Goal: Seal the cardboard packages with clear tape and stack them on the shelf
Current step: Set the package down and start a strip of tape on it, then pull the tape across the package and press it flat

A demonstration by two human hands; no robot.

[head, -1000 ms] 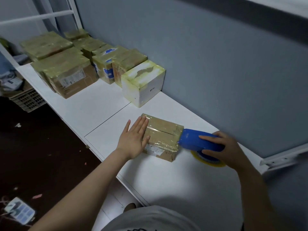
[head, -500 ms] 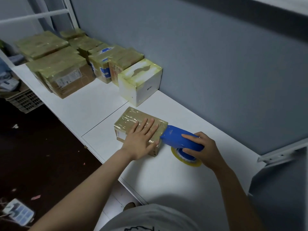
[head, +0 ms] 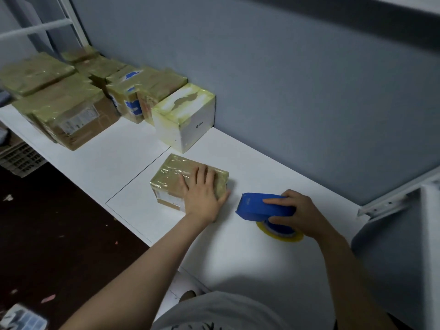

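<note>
One small taped cardboard package (head: 171, 177) lies at the centre of the frame on the white desk (head: 238, 256). One white box (head: 190, 120) stands just above it. The cluster of taped packages (head: 71, 103) at upper left holds at least five; the exact count is unclear. The left hand (head: 202, 198) lies flat on the small package, fingers straight. The right hand (head: 297, 213) grips one blue tape dispenser (head: 259, 207), which is apart from the package, with its tape roll (head: 281, 235) touching the desk.

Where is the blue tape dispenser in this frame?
Head view, right of centre: the blue tape dispenser is gripped by the right hand low over the white shelf, right of the taped package that the left hand presses, with a gap between them.
</note>
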